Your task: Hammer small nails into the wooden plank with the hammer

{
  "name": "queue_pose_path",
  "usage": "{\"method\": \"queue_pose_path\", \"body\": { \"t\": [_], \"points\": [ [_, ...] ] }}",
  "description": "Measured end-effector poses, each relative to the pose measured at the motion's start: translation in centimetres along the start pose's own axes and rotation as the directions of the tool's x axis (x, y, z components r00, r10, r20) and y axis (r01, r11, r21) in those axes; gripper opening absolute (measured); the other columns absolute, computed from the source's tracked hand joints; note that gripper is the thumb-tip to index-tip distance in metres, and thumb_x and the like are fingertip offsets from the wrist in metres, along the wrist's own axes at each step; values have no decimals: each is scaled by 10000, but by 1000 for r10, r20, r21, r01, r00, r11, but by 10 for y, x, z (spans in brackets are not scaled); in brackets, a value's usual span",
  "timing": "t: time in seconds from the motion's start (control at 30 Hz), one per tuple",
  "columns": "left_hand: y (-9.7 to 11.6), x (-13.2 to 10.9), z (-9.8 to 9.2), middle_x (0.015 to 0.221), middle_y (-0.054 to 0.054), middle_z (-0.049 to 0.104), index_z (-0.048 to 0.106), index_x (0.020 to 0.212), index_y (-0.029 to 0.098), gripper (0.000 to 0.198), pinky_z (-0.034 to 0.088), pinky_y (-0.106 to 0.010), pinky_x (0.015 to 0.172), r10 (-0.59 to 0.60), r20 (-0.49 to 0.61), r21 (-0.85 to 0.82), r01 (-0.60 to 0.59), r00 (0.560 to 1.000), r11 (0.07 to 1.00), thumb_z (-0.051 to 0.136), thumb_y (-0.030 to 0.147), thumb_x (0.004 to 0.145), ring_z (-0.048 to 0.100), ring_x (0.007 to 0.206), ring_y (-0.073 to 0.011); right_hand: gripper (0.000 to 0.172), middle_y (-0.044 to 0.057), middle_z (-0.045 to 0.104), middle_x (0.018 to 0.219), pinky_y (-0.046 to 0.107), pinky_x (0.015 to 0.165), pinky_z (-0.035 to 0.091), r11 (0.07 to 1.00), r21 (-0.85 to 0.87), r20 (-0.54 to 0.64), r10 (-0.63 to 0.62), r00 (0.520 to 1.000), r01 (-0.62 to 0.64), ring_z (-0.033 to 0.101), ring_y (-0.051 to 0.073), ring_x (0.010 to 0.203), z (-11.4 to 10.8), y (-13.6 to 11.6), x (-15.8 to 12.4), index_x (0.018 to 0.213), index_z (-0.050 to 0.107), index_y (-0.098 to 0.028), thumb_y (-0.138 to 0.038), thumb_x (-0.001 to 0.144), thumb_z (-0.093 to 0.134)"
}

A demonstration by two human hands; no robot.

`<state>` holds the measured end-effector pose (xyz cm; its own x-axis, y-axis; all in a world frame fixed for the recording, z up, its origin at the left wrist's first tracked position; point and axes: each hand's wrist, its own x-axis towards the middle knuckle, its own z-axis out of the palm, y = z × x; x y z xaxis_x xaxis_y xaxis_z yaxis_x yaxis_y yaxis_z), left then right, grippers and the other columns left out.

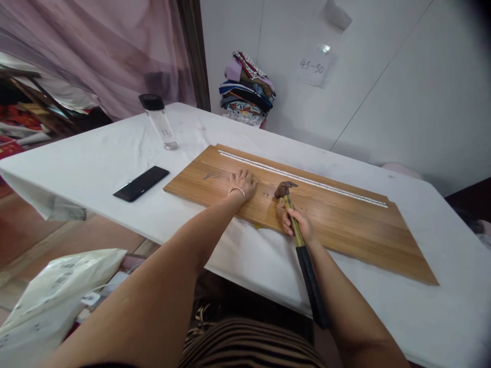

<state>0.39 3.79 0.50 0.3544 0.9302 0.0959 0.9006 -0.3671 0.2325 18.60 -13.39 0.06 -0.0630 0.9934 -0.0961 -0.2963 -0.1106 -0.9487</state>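
Note:
A claw hammer (298, 236) with a rusty head, yellowish shaft and black grip is in my right hand (298, 223), whose fingers wrap the shaft just below the head. The hammer head is over a wooden board (356, 230); whether it touches the wood I cannot tell. My left hand (244, 183), with a bracelet at the wrist, rests flat on the board, fingers stretched out. A small bunch of nails (210, 176) lies left of that hand. Between my hands a few small dark spots mark the wood. Two white strips (303, 179) run along the board's far side.
The board lies on a table with a white cloth (95, 148). A black phone (141, 183) and a clear bottle (161, 122) with a black lid are to the left. Folded cloths (248, 89) are stacked by the wall. A white plastic bag (57, 296) sits low at the left.

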Motion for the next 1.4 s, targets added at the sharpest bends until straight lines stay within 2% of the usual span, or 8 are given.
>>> {"method": "queue_pose_path", "body": {
  "t": [0.27,1.4],
  "points": [
    [1,0,-1,1566,-137,575,674,1330,236,451,339,-541,1187,0,15,0,0,1000,1000,357,397,1052,436,1484,-330,383,-116,515,540,227,365,266,1000,5,-6,-4,1000,4,408,89,317,0,0,0,1059,557,-229,-502,835,705],
    [-2,2,2,1553,-134,587,663,1353,250,449,330,-540,1197,1,6,0,-1,1000,1000,368,389,1045,450,1475,-327,402,-121,523,545,229,369,251,1000,11,2,-1,1000,1,411,85,317,0,0,0,1070,549,-231,-514,830,706]
  ]
}}
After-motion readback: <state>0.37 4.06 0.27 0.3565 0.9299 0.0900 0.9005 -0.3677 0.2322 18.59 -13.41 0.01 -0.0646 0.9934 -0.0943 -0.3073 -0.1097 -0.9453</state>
